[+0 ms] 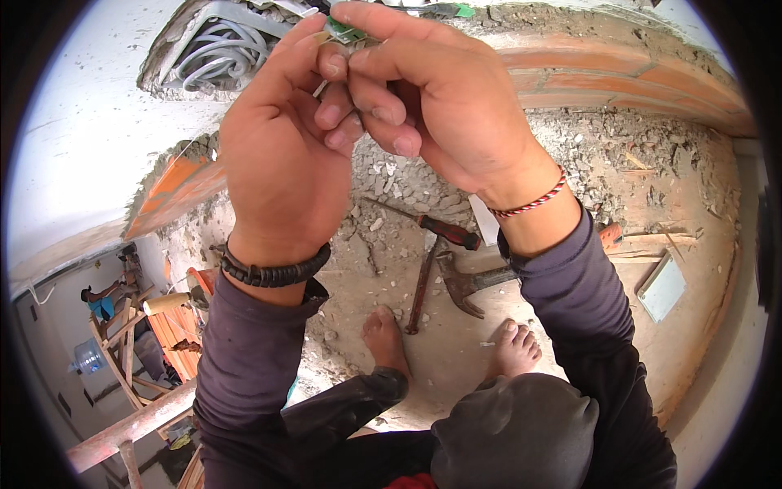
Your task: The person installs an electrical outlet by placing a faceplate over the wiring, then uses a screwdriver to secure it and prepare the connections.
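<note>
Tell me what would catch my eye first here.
The bare left hand and bare right hand meet at top centre. Pale coiled grey cables sit in a rough-edged wall hole at upper left. Below the hands, a dark metal claw hammer lies on the dusty pale floor.

- The left hand (285, 155) is raised, palm side toward the camera, its fingers (331, 114) curled toward the right hand (456, 106).
- The right hand mirrors it, its lower fingers folded inward, nails showing.
- Its uppermost finger (391, 23) reaches across toward the left hand's fingertips (309, 28).
- Between the hands, the curled fingers crowd close together; how tightly either one grips cannot be made out.
- Left wrist (265, 240) directly below its hand; right wrist (521, 183) below and outward of its own.
- Left forearm (248, 359) and right forearm (578, 301) slant up and inward to the hands.
</note>
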A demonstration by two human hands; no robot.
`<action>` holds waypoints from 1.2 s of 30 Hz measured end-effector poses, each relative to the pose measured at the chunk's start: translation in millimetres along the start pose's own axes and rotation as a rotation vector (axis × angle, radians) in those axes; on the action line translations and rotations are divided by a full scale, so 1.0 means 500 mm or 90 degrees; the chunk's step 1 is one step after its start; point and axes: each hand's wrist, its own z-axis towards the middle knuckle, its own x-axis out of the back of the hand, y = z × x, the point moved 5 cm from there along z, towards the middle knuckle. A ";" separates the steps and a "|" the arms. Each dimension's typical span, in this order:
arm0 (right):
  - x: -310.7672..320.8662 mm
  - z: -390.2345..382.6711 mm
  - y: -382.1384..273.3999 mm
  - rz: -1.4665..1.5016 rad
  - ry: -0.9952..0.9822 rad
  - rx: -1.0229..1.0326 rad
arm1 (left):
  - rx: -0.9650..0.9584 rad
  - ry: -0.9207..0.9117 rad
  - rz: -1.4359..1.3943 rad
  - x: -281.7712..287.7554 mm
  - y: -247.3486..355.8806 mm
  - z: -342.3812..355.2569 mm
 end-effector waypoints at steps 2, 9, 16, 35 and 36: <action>-0.005 0.000 -0.015 0.030 -0.014 -0.048 | 0.009 -0.042 0.025 0.001 0.005 0.001; -0.005 -0.003 -0.020 0.196 0.053 -0.131 | 0.063 -0.060 -0.050 0.024 -0.002 0.028; -0.002 0.004 -0.036 0.336 -0.070 -0.176 | 0.085 -0.078 -0.202 -0.010 -0.011 0.019; 0.009 -0.034 -0.041 0.102 0.014 -0.035 | 0.028 0.072 -0.131 -0.014 -0.006 -0.005; 0.007 -0.038 -0.035 0.089 0.040 -0.006 | 0.027 0.075 -0.125 -0.016 -0.006 -0.006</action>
